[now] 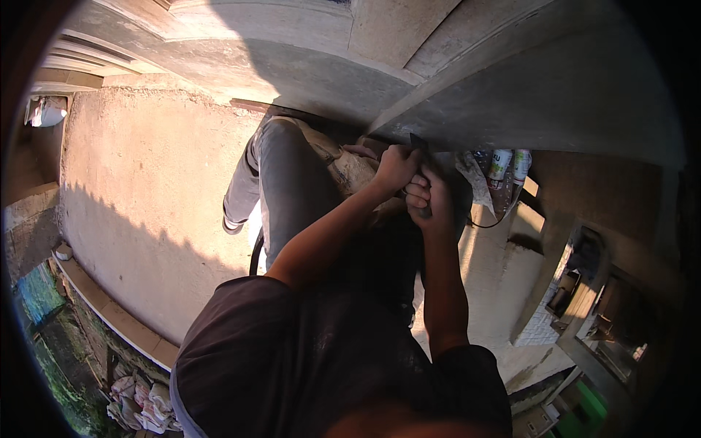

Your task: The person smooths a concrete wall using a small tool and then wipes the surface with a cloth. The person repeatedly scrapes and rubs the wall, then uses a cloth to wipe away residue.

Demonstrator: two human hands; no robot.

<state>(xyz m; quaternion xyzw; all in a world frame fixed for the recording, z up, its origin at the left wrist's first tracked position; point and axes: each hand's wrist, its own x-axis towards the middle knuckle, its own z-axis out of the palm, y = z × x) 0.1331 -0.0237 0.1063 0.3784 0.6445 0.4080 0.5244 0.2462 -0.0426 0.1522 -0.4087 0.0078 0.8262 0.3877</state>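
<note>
Both of my hands are closed together around a dark tool whose flat blade (415, 141) points up toward the wall; its exact kind is hard to tell. My left hand (396, 166) grips near the blade, and my right hand (428, 196) grips just below and to the right. Behind them, a crumpled tan paper-like bundle (337, 160) lies between my bent legs in grey trousers (292, 193). To the right of my hands, spray cans (500, 166) and a whitish crumpled sheet (475, 177) sit against the wall.
A grey plastered wall (511, 87) rises just beyond my hands. A sunlit concrete floor (146, 190) stretches left, bordered by a ledge (117, 306). A pile of cloth or sacks (139, 401) is at lower left. Wooden boards and assorted objects (584, 285) are at right.
</note>
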